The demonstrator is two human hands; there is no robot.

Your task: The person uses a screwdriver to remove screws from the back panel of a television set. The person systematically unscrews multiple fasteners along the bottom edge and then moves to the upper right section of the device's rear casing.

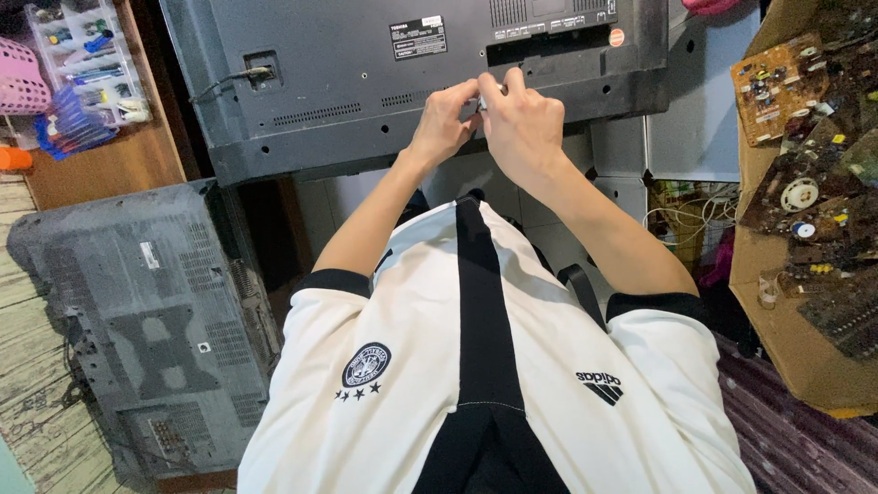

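Hands hide small part at television.

small item between hands hidden

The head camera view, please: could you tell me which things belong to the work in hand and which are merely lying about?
In hand:
- left hand and right hand, together at a small part, too small to identify
- grey television back, where the hands meet

Lying about:
- second grey back cover on the floor
- circuit boards on cardboard
- clear parts box
- pink basket
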